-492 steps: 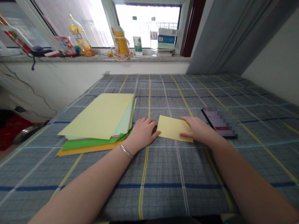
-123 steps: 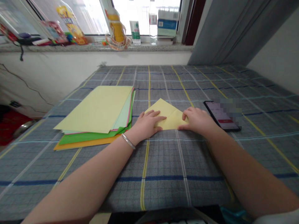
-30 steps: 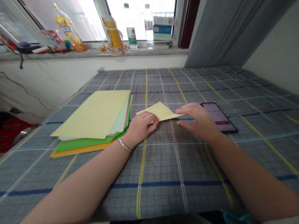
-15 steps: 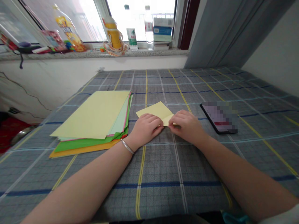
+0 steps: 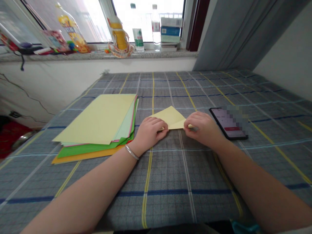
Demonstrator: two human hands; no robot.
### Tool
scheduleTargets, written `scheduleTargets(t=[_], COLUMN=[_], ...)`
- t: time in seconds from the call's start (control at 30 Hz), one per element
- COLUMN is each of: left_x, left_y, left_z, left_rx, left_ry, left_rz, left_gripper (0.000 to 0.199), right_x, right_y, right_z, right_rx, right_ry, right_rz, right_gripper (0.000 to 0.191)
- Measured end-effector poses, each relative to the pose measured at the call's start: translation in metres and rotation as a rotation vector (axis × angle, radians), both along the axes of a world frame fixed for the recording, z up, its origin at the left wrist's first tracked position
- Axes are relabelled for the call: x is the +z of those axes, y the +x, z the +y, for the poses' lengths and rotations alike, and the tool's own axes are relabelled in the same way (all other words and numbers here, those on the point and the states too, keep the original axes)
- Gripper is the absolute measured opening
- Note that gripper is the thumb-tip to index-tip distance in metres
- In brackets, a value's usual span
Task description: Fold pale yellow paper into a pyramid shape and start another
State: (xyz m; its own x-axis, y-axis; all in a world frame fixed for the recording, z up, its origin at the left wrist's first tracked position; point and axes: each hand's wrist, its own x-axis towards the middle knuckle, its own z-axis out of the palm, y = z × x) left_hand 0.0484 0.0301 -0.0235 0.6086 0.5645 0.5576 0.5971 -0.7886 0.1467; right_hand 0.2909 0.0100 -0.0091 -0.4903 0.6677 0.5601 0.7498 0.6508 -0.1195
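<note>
A small folded piece of pale yellow paper lies on the checked cloth, one corner pointing away from me. My left hand pinches its near edge at the left, fingers closed; a silver bangle circles that wrist. At the right end of the same edge, my right hand grips the paper between thumb and fingers. The fingers hide both side corners. Left of my hands rests a stack of coloured sheets, pale yellow on top, with green and orange edges below.
A phone lies right of my right hand. The checked cloth covers the surface. Beyond it, the windowsill holds bottles, a yellow flask and boxes. A grey curtain hangs at the back right.
My right hand has shifted right along the near edge, away from my left hand, which has moved slightly left. More of the paper's near edge shows between them.
</note>
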Motion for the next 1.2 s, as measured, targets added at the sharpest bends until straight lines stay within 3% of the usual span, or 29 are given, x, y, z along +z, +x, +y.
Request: scheduleTargets(t=[0.3,0.7,0.8,0.97,1.2], left_x=[0.004,0.004,0.005,0.003,-0.002], left_y=[-0.005,-0.014,-0.012,-0.006,-0.009], left_z=[0.002,0.005,0.002,0.001,0.005], left_rx=[0.017,0.077,0.081,-0.023,0.012], left_ry=[-0.024,0.039,0.026,0.014,-0.057], left_rz=[-0.007,0.138,0.109,0.115,0.04], left_gripper=[0.01,0.01,0.008,0.02,0.017], right_x=[0.005,0.007,0.005,0.004,0.005], right_y=[0.025,0.024,0.021,0.012,0.018], right_z=[0.006,0.006,0.005,0.001,0.003], right_rx=[0.036,0.084,0.073,0.09,0.082], right_ry=[-0.019,-0.082,-0.082,-0.117,-0.098], right_rz=[0.023,0.015,0.023,-0.002,0.053], right_gripper=[0.009,0.011,0.01,0.01,0.01])
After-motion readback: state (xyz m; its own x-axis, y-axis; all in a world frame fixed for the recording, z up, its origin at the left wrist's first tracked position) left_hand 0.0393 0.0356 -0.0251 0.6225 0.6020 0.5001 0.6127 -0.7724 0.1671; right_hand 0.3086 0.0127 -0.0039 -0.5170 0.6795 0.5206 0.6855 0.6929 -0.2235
